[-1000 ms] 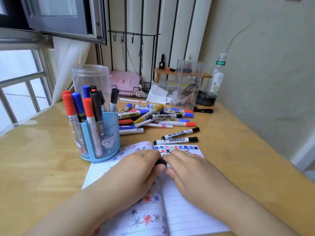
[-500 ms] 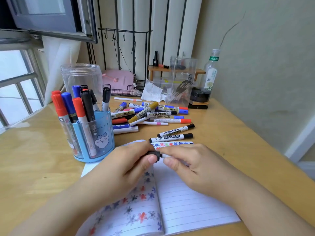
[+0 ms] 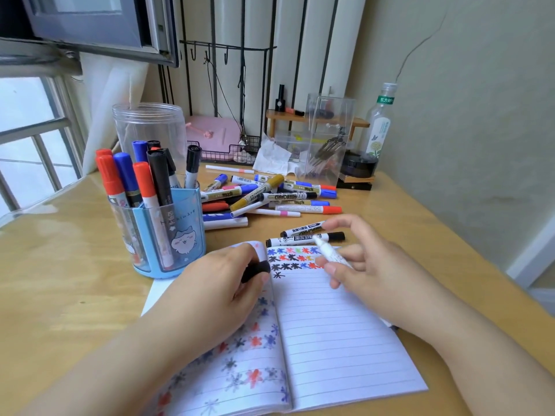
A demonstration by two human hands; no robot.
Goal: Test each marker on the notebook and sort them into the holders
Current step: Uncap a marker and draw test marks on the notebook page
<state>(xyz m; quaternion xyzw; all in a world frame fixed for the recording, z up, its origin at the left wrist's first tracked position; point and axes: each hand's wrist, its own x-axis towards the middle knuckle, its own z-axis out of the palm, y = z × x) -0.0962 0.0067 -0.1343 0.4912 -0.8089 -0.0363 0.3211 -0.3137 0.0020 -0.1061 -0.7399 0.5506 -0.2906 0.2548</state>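
Holding an uncapped marker pinched in its fingers, the right hand hangs over the notebook, tip toward the rows of test stars beyond its fingertips, probably ready to add another mark. The left hand curls round the black cap, kept close for recapping. Beyond the left hand stands the blue holder; loose markers lie farther out on the desk.
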